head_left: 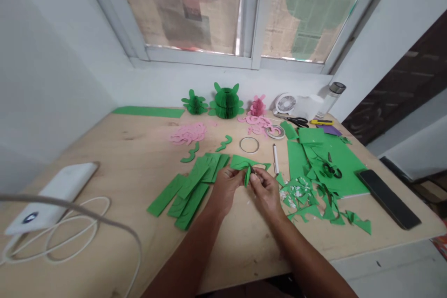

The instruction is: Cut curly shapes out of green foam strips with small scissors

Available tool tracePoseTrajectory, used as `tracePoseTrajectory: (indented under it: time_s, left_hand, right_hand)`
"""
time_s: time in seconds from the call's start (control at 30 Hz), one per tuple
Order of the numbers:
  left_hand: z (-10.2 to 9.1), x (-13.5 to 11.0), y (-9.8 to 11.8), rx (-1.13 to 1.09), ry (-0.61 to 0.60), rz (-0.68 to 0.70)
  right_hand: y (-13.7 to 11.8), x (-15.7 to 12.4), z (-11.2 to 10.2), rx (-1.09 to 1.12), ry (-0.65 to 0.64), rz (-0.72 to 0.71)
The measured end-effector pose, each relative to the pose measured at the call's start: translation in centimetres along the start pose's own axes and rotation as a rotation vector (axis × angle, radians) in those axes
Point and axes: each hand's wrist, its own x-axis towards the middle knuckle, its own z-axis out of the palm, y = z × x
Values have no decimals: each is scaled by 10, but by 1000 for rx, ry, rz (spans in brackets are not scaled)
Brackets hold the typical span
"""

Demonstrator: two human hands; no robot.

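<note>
Near the middle of the table, my left hand (226,185) pinches a green paper piece (247,177), which is folded or curved and stands on edge. My right hand (266,190) closes its fingers on the other side of the same piece. A small dark spot shows by the right fingertips; I cannot tell what it is. Just beyond the hands lies a green paper offcut (240,162) with cut-out edges. Left of my left hand, several green paper strips (190,188) with drawn curved lines overlap. Two wavy green cut-outs (191,152) lie behind them.
Green scraps (314,195), small scissors (331,170) on green sheets (349,172) and a black phone (388,198) lie right. Behind are a pen (275,158), tape rolls (275,131), pink cut-outs (188,133) and honeycomb paper figures (226,102). A power bank (52,195) with cables lies left.
</note>
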Motion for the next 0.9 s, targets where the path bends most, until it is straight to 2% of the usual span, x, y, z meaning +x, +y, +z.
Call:
tracePoseTrajectory:
  time_s: [0.27,0.53,0.9]
  left_hand:
    - [4,-2,8,81,83,27]
    - [2,-2,8,102,91,69]
    - [2,-1,10,105,103,45]
  right_hand:
    - [-2,0,2,155,9,208]
    - [-5,1,1,257,-119,260]
    - [-2,0,0,311,-150,291]
